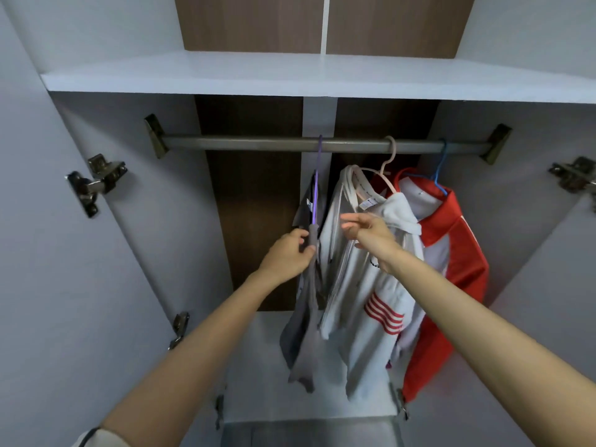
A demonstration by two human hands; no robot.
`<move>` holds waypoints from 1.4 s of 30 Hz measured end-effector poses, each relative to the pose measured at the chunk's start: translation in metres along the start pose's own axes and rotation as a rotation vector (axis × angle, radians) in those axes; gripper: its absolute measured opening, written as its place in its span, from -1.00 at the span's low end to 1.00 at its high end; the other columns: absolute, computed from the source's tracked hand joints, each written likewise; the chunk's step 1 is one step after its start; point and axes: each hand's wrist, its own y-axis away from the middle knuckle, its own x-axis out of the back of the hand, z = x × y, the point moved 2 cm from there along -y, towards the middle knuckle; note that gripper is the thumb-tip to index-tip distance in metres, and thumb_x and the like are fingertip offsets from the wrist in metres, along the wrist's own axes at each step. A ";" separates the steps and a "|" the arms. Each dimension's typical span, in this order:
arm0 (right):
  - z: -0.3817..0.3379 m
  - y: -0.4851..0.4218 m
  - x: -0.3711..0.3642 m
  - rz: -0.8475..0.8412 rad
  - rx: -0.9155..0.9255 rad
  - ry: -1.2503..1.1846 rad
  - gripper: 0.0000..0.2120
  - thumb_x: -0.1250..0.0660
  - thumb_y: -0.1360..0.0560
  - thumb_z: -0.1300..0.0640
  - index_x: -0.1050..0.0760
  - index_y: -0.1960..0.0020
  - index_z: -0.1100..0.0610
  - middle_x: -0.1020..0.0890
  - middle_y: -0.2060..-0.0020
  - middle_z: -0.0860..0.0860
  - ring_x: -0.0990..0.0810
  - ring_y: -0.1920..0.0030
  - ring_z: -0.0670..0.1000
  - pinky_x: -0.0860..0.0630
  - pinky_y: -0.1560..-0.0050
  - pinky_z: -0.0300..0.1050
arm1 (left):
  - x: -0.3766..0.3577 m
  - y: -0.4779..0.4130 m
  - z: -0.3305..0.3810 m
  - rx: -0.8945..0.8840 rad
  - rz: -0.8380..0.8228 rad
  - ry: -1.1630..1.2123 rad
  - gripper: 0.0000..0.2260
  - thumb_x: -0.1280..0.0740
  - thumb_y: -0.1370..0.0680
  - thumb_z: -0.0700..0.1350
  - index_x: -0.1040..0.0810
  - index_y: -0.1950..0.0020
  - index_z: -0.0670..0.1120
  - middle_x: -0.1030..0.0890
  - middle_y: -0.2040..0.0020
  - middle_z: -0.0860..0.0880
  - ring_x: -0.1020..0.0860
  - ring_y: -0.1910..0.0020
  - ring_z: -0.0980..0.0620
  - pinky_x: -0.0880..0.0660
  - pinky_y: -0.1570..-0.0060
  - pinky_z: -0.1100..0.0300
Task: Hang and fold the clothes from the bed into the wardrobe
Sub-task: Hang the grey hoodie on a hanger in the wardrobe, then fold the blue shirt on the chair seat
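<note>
I look into an open wardrobe with a metal rail (251, 144) across it. A purple hanger (317, 185) hooks over the rail and carries a grey garment (304, 333). My left hand (288, 253) pinches the grey garment's shoulder just below that hanger. My right hand (367, 232) hovers with relaxed fingers in front of a white hoodie (364, 304) with red stripes, which hangs on a pink hanger (385, 169). Further right a red and white jacket (458, 253) hangs on a blue hanger (440, 171).
A white shelf (290, 75) runs above the rail. Both wardrobe doors stand open, with metal hinges at left (96, 185) and right (574, 175). The left half of the rail carries nothing. A lower white shelf (258, 366) lies beneath the hanging clothes.
</note>
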 end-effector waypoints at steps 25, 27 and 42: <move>0.145 0.546 0.129 0.432 -0.267 0.526 -0.79 -0.25 -0.58 0.15 -0.57 -0.16 0.04 -0.65 0.00 -0.04 -0.53 0.18 -0.09 -0.38 0.12 -0.26 | -0.160 0.378 0.148 -0.663 -0.493 -0.418 -0.73 -0.22 -0.60 -0.03 -0.49 -0.29 0.02 -0.62 -0.13 0.09 -0.55 -0.15 -0.01 -0.48 -0.14 0.06; 0.161 0.596 0.147 0.491 -0.334 0.516 -0.79 -0.26 -0.58 0.17 -0.57 -0.16 0.06 -0.66 -0.02 -0.03 -0.53 0.15 -0.09 -0.39 0.10 -0.24 | -0.190 0.407 0.168 -0.737 -0.538 -0.431 -0.73 -0.21 -0.60 -0.03 -0.49 -0.29 0.03 -0.62 -0.15 0.10 -0.55 -0.15 -0.01 -0.48 -0.13 0.09; 0.247 0.972 0.205 0.897 -0.770 0.360 -0.76 -0.26 -0.54 0.23 -0.57 -0.18 0.12 -0.65 -0.06 0.03 -0.60 0.00 0.01 -0.32 0.11 -0.31 | -0.389 0.687 0.308 -1.110 -0.944 -0.399 -0.67 -0.18 -0.62 -0.03 -0.40 -0.38 0.01 -0.60 -0.14 0.08 -0.52 -0.14 -0.04 -0.49 -0.10 0.01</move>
